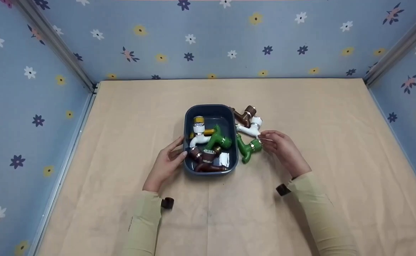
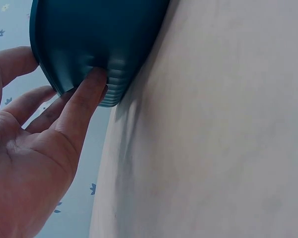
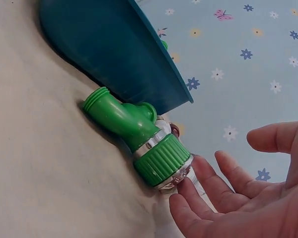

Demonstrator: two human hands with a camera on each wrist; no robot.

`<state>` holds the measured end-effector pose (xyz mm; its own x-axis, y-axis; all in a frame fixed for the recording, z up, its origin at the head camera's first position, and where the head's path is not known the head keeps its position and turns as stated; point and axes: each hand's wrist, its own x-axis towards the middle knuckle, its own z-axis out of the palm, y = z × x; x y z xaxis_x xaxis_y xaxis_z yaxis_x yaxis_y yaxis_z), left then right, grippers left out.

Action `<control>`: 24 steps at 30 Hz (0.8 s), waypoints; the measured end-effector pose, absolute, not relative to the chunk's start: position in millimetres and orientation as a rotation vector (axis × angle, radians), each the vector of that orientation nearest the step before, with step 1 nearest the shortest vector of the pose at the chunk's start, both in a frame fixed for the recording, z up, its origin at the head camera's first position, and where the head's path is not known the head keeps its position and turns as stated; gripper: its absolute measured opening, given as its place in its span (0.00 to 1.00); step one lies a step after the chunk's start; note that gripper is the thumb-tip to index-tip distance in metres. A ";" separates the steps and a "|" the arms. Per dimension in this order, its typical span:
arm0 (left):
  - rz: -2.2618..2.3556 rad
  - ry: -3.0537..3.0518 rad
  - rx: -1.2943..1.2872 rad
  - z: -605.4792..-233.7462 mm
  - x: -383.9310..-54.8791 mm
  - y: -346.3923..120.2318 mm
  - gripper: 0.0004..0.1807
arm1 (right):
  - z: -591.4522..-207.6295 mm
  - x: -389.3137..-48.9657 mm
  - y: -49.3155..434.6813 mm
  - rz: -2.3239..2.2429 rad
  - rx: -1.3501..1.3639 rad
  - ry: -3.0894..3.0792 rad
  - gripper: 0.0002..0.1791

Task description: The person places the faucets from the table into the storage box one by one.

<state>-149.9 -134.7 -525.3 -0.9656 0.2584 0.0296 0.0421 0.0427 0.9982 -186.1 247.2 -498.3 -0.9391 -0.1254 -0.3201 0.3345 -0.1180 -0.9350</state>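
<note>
A dark blue plastic bin (image 1: 211, 173) holds several toy-like faucets: a white one with a yellow top (image 1: 199, 133), a green one (image 1: 217, 139), brown ones (image 1: 209, 161) and a partly hidden yellow one. My left hand (image 1: 167, 161) rests against the bin's left side, its fingers fairly straight on the outer wall (image 2: 94, 39). Right of the bin lie a green faucet (image 1: 248, 147), a white faucet (image 1: 250, 128) and a brown faucet (image 1: 245, 114). Beside the green faucet's ribbed knob (image 3: 164, 157) is my right hand (image 1: 282, 149), thumb apart from the fingers, gripping nothing.
A beige cloth (image 1: 133, 113) covers the table. Flowered blue panels (image 1: 208, 39) stand at the back and both sides, with metal posts (image 1: 56, 42) at the corners. Each wrist wears a small black camera (image 1: 167, 203).
</note>
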 end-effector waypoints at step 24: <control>2.053 2.136 0.304 -512.5 -145.8 -131.8 0.32 | -505.6 -184.6 249.3 -2.069 0.236 1.842 0.21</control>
